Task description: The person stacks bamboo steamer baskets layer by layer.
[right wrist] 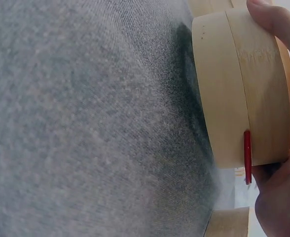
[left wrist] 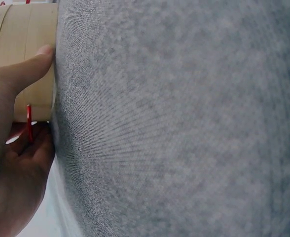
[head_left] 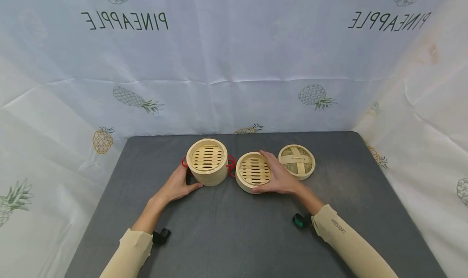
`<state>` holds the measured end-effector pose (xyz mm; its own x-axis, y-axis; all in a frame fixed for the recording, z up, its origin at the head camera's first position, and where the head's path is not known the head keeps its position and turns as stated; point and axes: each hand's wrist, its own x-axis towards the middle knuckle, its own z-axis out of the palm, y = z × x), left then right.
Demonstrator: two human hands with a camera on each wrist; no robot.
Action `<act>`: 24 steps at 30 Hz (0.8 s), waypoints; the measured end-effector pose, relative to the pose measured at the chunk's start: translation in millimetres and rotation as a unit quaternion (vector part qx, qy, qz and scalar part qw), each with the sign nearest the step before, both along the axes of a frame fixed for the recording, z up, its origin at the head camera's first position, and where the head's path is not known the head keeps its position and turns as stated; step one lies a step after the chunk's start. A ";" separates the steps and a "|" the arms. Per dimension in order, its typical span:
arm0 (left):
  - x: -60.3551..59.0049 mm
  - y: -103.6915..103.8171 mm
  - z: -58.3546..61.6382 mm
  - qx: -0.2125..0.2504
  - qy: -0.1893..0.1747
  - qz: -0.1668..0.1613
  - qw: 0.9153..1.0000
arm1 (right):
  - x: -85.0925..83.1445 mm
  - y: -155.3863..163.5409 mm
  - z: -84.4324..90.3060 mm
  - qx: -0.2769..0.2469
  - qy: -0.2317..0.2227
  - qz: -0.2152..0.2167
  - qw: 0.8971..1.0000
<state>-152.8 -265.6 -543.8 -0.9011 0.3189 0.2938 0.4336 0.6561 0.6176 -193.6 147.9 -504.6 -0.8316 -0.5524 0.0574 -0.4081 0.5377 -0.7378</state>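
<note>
A tall round bamboo steamer (head_left: 207, 162) with a slatted top and red side loops stands on the dark table. My left hand (head_left: 178, 184) grips it low down, the thumb along its front wall and the fingers at its left side by a red loop. To its right is a shallower bamboo steamer basket (head_left: 250, 176). My right hand (head_left: 276, 175) holds that basket from the right, thumb at the near side and fingers over the far rim. In the right wrist view, the basket (right wrist: 224, 94) leans over a dark shadow on the cloth.
A woven bamboo lid (head_left: 297, 162) with a crossed strap lies just right of my right hand. Behind the table (head_left: 234, 237) hangs a white curtain (head_left: 234, 58) with pineapple prints, and more of it borders both sides.
</note>
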 end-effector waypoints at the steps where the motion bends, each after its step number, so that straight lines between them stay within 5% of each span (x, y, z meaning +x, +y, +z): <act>1: 1.2 1.1 1.0 -0.002 -0.002 0.004 1.000 | 0.7 0.3 0.2 0.001 0.002 -0.001 1.000; 10: -3.2 -4.2 -12.5 -0.018 0.003 0.011 1.000 | 6.7 2.2 5.6 -0.004 0.010 0.012 1.000; 17: 5.3 5.5 11.1 -0.013 -0.008 0.007 1.000 | 11.3 4.1 10.1 -0.005 0.011 0.015 1.000; 24: 5.8 7.6 15.4 -0.024 -0.031 0.011 0.999 | 15.6 5.5 16.1 -0.013 0.012 0.016 1.000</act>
